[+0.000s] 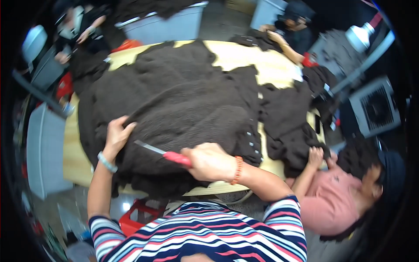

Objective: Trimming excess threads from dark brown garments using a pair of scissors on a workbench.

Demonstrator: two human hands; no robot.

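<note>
Draping over the near edge of the tabletop (pixel 73 159), the dark brown cloth (pixel 174 105) is pinched in your left hand (pixel 117 136); your right hand (pixel 210 162) grips the red-handled tool (pixel 176 158). Best keep the cloth taut, the tool's tip clear of your fingers.

Your left forearm (pixel 101 185) reaches forward past the left side of your torso (pixel 200 233), and your left hand (pixel 116 135) sits farther out from the torso than the right one. Its thumb and forefinger point away from you and inward, tips near each other; whether they meet is unclear. Your right forearm (pixel 262 180) slants inward from the torso's right side, elbow out, with your right hand (pixel 209 162) ahead of the torso's middle, curled into a fist, back of the hand up.
</note>
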